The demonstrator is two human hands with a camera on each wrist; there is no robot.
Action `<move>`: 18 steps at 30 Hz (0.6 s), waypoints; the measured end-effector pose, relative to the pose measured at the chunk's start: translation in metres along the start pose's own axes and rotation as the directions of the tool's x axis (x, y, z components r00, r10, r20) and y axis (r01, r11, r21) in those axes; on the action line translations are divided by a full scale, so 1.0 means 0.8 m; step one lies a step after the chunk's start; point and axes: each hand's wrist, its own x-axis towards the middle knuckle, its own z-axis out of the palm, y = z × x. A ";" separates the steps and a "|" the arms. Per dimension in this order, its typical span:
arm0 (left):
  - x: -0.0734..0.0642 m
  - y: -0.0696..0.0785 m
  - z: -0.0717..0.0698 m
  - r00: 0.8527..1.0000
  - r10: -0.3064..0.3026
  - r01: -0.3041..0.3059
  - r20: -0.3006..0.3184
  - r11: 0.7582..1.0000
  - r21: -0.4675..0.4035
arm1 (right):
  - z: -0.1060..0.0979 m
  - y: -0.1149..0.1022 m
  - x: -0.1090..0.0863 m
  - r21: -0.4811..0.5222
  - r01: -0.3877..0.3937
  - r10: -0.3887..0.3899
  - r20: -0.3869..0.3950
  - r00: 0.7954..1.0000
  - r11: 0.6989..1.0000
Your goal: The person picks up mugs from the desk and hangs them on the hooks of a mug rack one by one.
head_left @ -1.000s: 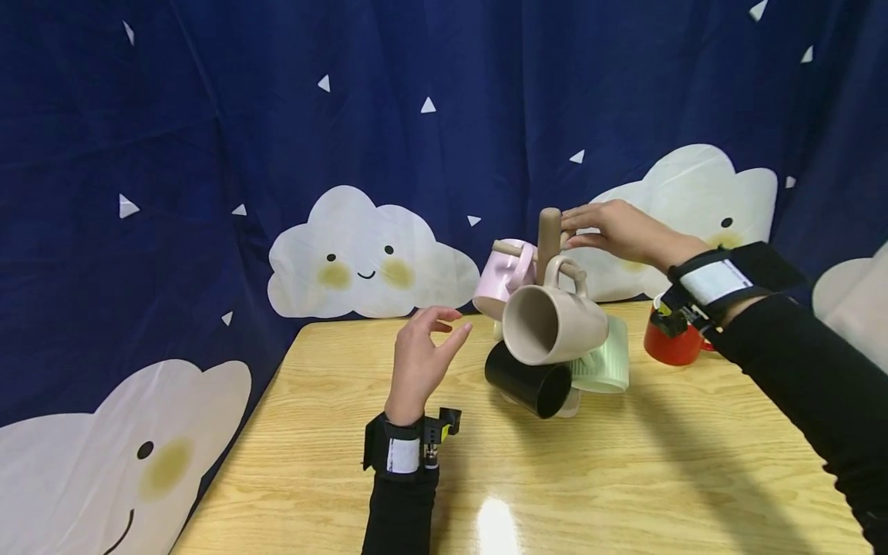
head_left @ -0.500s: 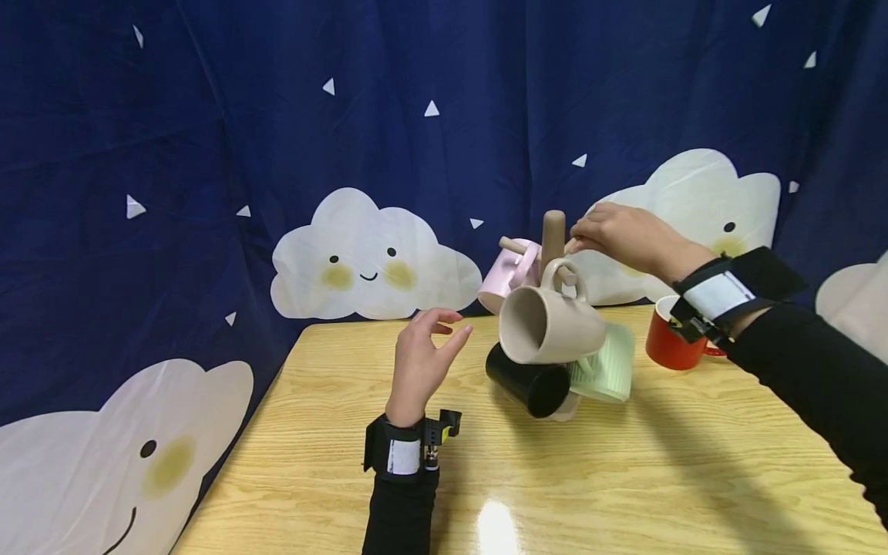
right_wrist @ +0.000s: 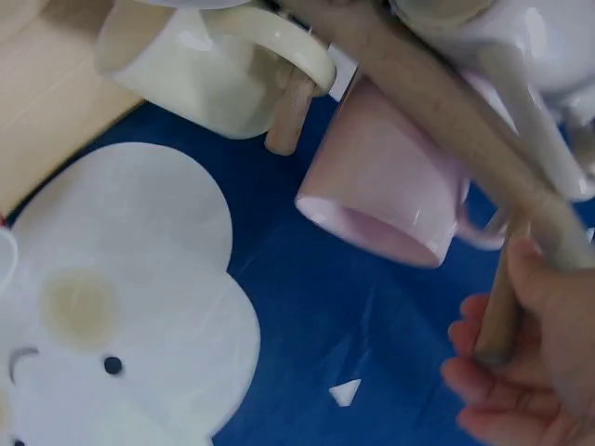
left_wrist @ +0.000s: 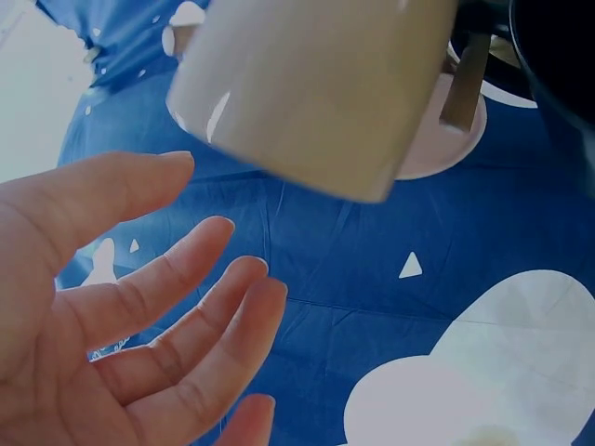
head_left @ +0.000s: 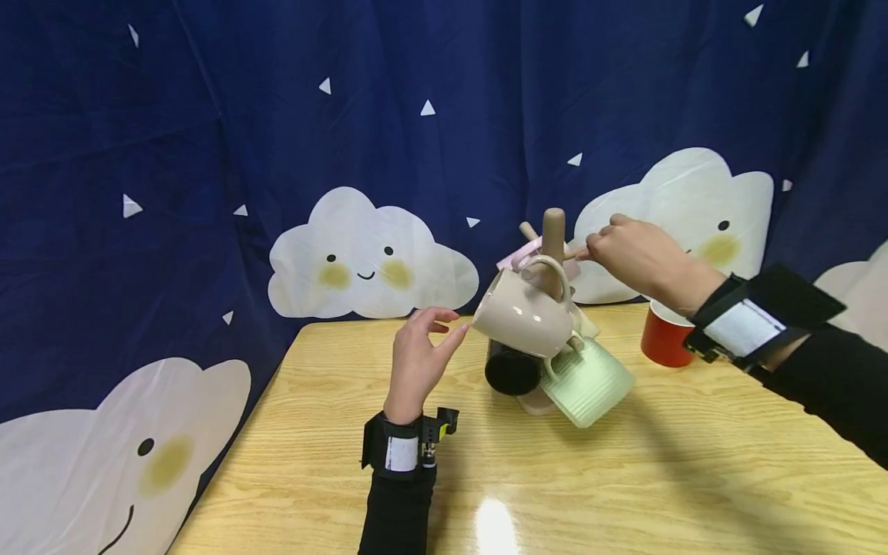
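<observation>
A wooden mug tree [head_left: 553,231] stands on the table with several mugs hung on its pegs. My right hand [head_left: 638,254] holds one bare upper peg [right_wrist: 502,316], its fingers around the wood. A beige mug [head_left: 520,316] hangs at the front left, a ribbed light green mug [head_left: 590,381] at the lower right. Lower down is a black mug [head_left: 512,374], partly hidden. The pink mug [right_wrist: 381,177] and a cream mug [right_wrist: 200,79] hang on the far side. My left hand [head_left: 419,358] is relaxed and holds nothing, its fingertips close to the beige mug's base.
A red mug [head_left: 666,339] stands on the wooden table [head_left: 333,432] to the right, partly behind the right wrist. Behind the table hangs a dark blue curtain [head_left: 388,46] with clouds on it.
The mug tree has turned: its front mugs swung, the beige one leftward and the green one toward me, while the pink one went behind the post. The left hand has barely moved.
</observation>
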 end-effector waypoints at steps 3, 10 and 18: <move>0.000 0.000 -0.001 1.000 0.001 -0.001 -0.003 1.000 -0.002 | -0.008 -0.014 -0.002 -0.001 -0.064 0.064 0.030 0.998 0.998; -0.001 0.001 0.000 1.000 -0.005 0.005 -0.005 1.000 0.000 | -0.022 -0.041 -0.003 0.054 -0.154 0.151 0.045 0.987 0.987; -0.001 0.003 0.002 1.000 -0.011 0.011 0.009 1.000 0.001 | -0.026 -0.073 0.004 0.066 -0.199 0.201 -0.027 0.979 0.978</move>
